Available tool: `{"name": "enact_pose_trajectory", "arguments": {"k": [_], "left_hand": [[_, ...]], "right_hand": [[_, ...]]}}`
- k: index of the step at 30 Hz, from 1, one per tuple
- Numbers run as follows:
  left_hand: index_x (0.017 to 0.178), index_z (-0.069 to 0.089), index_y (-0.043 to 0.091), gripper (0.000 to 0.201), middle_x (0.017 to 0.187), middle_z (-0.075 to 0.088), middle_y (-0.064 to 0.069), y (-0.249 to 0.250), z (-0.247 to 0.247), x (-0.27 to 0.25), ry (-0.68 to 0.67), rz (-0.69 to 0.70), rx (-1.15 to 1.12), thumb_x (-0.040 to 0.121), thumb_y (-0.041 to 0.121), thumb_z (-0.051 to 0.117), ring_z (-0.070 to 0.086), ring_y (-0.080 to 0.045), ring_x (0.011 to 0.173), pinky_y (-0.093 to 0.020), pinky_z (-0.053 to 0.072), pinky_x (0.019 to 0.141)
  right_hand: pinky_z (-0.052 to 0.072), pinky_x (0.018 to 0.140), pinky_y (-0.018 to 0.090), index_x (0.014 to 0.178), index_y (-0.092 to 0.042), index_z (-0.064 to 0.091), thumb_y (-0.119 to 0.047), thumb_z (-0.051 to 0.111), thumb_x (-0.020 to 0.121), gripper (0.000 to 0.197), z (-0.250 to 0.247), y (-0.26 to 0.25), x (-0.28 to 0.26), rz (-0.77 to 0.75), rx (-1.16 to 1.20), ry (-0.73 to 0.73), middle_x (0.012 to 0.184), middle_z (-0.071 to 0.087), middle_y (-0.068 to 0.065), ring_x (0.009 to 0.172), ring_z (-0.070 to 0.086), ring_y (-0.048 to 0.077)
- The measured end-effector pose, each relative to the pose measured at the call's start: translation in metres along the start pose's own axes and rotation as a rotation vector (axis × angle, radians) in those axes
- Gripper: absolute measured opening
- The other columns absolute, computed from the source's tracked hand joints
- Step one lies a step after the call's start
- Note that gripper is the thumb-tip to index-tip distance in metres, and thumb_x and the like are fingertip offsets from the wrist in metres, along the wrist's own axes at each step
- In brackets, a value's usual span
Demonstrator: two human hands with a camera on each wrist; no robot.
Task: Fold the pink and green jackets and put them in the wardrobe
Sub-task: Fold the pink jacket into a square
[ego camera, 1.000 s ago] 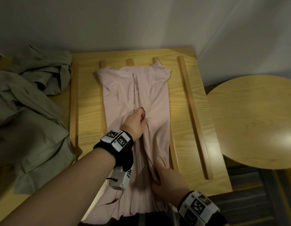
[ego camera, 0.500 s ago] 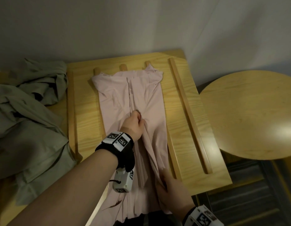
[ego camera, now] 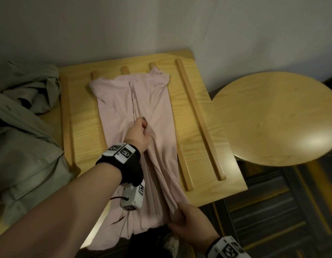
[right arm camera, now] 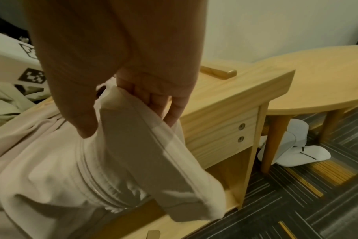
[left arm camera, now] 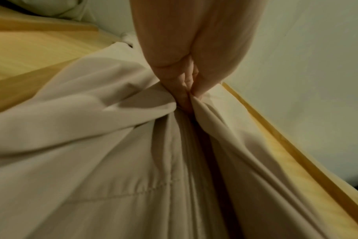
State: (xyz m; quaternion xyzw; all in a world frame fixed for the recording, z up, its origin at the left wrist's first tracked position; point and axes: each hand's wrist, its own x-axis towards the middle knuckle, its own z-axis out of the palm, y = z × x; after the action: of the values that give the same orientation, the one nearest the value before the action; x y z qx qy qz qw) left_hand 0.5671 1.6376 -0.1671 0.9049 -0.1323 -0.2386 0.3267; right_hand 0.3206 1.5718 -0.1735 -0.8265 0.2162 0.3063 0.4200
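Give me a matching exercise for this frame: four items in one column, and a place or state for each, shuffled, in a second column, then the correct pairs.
Items:
1. pink jacket
2. green jacket
3. left hand
4. round table

Places or states:
A. crumpled in a heap at the left of the slatted bench
B. stands to the right of the bench, top bare
C. pinches fabric near the jacket's middle
D. laid lengthwise along the bench, lower end held by the right hand

Pairs: 1-D, 2-A, 3-C, 4-B
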Motion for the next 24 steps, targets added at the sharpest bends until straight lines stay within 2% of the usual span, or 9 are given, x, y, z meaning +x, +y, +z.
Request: {"name": "enact_pose_trajectory", "arguments": {"k": [4,6,8,10,13,16,19,22,24], "left_hand": [[0.115,0.047,0.003,0.023,0.089,0.054,-0.01,0.001,0.005,-0.005,0.065,-0.036,-0.058,0.093,0.01,0.047,0.057,-0.032,0.093,-0.027,0.037,0.071],[0.117,0.046,0.003,0.028,0.094,0.059,-0.012,0.002,0.008,-0.01,0.1,-0.051,-0.066,0.091,0.013,0.05,0.058,-0.03,0.093,-0.026,0.037,0.07],[0.12,0.043,0.005,0.035,0.102,0.061,-0.012,0.003,0.011,-0.019,0.101,-0.105,-0.123,0.09,0.018,0.055,0.059,-0.028,0.093,-0.029,0.044,0.072],[0.119,0.045,0.007,0.04,0.097,0.062,-0.011,0.005,0.015,-0.033,0.029,-0.199,-0.242,0.086,0.024,0.061,0.062,-0.03,0.09,-0.038,0.055,0.073],[0.109,0.052,0.012,0.037,0.091,0.06,-0.006,0.003,0.021,-0.061,-0.17,-0.327,-0.228,0.084,0.036,0.065,0.063,-0.027,0.082,-0.031,0.055,0.058],[0.098,0.058,0.011,0.03,0.096,0.058,-0.005,-0.005,0.027,-0.087,-0.322,-0.239,0.01,0.084,0.038,0.063,0.058,-0.023,0.09,-0.028,0.048,0.071],[0.097,0.06,0.007,0.025,0.092,0.057,-0.005,-0.012,0.032,-0.107,-0.38,-0.185,0.052,0.089,0.03,0.056,0.052,-0.018,0.085,-0.024,0.039,0.072],[0.081,0.056,0.012,0.015,0.08,0.054,0.001,-0.017,0.036,-0.123,-0.394,-0.247,-0.16,0.092,0.022,0.051,0.049,-0.012,0.072,-0.023,0.036,0.058],[0.078,0.053,0.018,0.016,0.077,0.053,0.001,-0.016,0.039,-0.131,-0.391,-0.335,-0.358,0.093,0.018,0.048,0.048,-0.01,0.069,-0.021,0.035,0.054]], "right_hand": [[0.046,0.069,0.03,0.082,-0.025,0.04,-0.027,0.056,0.083,0.017,-0.003,0.006,-0.012,-0.02,0.021,0.023,0.077,0.055,-0.007,0.071,0.054,0.012],[0.049,0.072,0.027,0.097,-0.025,0.044,-0.023,0.055,0.084,0.017,-0.004,0.005,-0.018,-0.048,0.059,0.078,0.091,0.062,-0.004,0.082,0.061,0.013],[0.049,0.07,0.026,0.099,-0.028,0.042,-0.02,0.054,0.084,0.02,-0.004,0.001,-0.025,-0.105,0.086,0.128,0.091,0.061,-0.005,0.084,0.062,0.014],[0.047,0.068,0.031,0.094,-0.029,0.038,-0.018,0.053,0.085,0.02,-0.001,-0.005,-0.03,-0.165,0.093,0.153,0.084,0.056,-0.006,0.081,0.06,0.019],[0.042,0.064,0.028,0.091,-0.03,0.034,-0.018,0.052,0.086,0.021,0.009,-0.012,-0.036,-0.243,0.065,0.139,0.081,0.049,-0.011,0.078,0.057,0.021],[0.038,0.067,0.023,0.093,-0.029,0.034,-0.018,0.052,0.087,0.022,0.021,-0.013,-0.038,-0.271,0.053,0.098,0.088,0.049,-0.01,0.081,0.054,0.015],[0.037,0.068,0.024,0.101,-0.022,0.039,-0.013,0.051,0.086,0.021,0.029,-0.012,-0.039,-0.263,0.069,0.065,0.095,0.051,-0.003,0.086,0.054,0.02],[0.042,0.071,0.026,0.117,-0.02,0.041,-0.012,0.052,0.087,0.033,0.034,-0.008,-0.039,-0.229,0.088,0.068,0.11,0.057,0.002,0.097,0.058,0.022],[0.045,0.072,0.029,0.115,-0.021,0.041,-0.014,0.052,0.087,0.031,0.037,-0.005,-0.039,-0.207,0.099,0.086,0.109,0.058,0.002,0.095,0.059,0.022]]}}
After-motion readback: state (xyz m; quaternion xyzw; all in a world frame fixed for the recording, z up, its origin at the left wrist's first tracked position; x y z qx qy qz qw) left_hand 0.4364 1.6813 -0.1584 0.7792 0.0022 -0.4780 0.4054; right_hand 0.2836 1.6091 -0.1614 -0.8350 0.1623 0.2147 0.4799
